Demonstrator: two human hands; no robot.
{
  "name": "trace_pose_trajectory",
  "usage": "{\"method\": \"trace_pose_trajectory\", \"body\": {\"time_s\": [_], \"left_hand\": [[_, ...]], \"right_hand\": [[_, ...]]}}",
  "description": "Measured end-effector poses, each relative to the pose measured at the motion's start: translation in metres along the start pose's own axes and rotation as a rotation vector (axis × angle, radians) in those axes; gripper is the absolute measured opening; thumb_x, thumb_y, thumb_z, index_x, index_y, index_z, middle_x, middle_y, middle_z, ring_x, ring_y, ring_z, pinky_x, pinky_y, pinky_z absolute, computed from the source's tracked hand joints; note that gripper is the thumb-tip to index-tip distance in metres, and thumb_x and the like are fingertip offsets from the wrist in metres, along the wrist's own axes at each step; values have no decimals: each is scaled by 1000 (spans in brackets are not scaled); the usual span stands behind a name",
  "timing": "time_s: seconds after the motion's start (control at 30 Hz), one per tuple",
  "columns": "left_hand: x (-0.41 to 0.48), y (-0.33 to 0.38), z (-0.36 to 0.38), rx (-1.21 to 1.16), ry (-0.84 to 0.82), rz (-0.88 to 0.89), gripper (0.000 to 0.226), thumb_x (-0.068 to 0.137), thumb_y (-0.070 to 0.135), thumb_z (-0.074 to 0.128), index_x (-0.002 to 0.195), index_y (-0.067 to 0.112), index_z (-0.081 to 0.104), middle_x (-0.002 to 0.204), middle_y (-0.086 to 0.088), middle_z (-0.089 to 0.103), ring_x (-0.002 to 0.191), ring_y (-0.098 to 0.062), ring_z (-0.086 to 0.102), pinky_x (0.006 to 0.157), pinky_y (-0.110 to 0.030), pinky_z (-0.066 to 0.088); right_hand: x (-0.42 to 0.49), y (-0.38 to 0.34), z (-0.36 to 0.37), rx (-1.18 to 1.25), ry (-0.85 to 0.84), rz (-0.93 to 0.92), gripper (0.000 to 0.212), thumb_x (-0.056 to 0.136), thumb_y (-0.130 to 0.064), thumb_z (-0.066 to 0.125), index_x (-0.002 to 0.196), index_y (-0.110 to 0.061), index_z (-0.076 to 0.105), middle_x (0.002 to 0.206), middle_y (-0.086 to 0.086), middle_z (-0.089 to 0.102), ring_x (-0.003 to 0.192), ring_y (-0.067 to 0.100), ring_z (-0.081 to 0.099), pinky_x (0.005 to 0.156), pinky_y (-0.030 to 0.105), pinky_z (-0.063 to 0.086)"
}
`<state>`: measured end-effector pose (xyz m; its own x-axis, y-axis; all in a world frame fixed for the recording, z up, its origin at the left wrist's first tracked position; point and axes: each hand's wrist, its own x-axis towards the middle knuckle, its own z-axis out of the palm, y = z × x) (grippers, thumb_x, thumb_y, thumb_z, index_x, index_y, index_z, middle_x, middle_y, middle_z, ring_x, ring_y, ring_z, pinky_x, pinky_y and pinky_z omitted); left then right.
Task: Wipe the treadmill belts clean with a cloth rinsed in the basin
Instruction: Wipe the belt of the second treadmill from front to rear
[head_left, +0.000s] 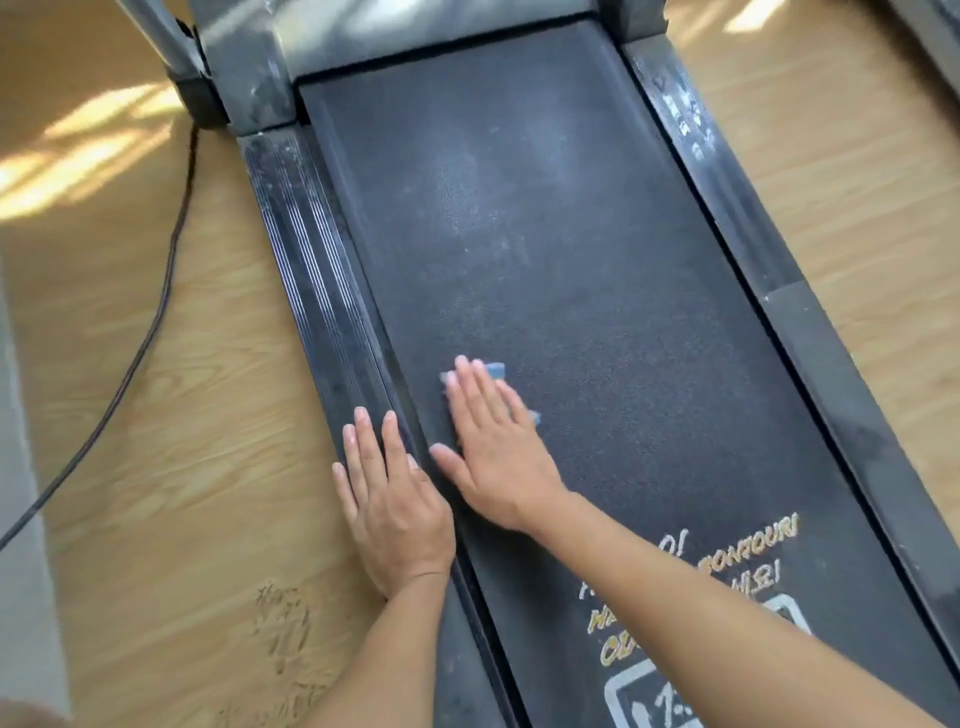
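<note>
Pressing my flat, spread right hand (493, 447) on a blue cloth (496, 370) at mid-frame on the black textured treadmill belt (597, 270); my left hand (395, 499), grip spread, rests on the grey ribbed side rail (306, 249).

Black cable (172, 249) trails across wood-grain floor (182, 467); sunlight patches (88, 150) upper left; scuffed patch (283, 618), possibly dust, lower down.

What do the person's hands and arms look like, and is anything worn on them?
The left hand and the right hand are bare: no gloves. No ring shows on the fingers, no watch or band on either wrist. The left forearm and the right forearm are uncovered to the picture's edge; no sleeve is in view. Nails look short and unpainted.
</note>
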<state>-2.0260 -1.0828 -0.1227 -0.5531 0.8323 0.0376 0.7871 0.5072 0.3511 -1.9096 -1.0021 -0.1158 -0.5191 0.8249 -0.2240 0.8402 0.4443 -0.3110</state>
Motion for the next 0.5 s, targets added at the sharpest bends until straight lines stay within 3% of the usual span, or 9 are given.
{"method": "trace_pose_trajectory", "body": {"time_s": [0.13, 0.2, 0.3, 0.4, 0.5], "left_hand": [[1, -3, 2, -7, -8, 11, 61, 101, 20, 34, 162, 17, 41, 177, -1, 22, 164, -21, 19, 132, -51, 19], [-1, -3, 2, -14, 1, 26, 59, 103, 21, 35, 161, 15, 42, 177, -3, 23, 163, -24, 21, 132, -52, 19], [-1, -4, 4, -21, -7, 30, 58, 105, 26, 36, 161, 13, 42, 177, -5, 22, 163, -26, 21, 132, -53, 17], [-2, -2, 6, -13, -6, 40, 60, 104, 29, 38, 161, 10, 41, 176, -8, 23, 163, -28, 22, 132, -55, 16], [-1, -5, 10, -6, -8, 54, 62, 103, 31, 40, 161, 9, 40, 176, -10, 23, 163, -30, 23, 131, -58, 18]], "right_hand": [[-27, 11, 7, -116, -11, -191, 78, 109, -62, 23, 167, -13, 9, 175, 4, -2, 161, 17, -8, 131, 42, 7], [-34, 49, -3, -181, -15, -161, 82, 106, -67, 23, 167, -15, 8, 175, 2, -2, 161, 16, -7, 131, 43, 7], [-39, 133, -28, -160, 19, 169, 87, 101, -75, 14, 168, -20, -1, 175, 0, -10, 160, 13, -14, 130, 47, 8], [-47, 216, -61, -160, 32, 506, 100, 93, -84, 2, 167, -17, -7, 174, 4, -14, 159, 18, -18, 130, 49, -4], [-43, 249, -76, -202, 9, 576, 112, 88, -89, -1, 166, -8, -3, 174, 13, -8, 161, 26, -12, 130, 48, -5]]}}
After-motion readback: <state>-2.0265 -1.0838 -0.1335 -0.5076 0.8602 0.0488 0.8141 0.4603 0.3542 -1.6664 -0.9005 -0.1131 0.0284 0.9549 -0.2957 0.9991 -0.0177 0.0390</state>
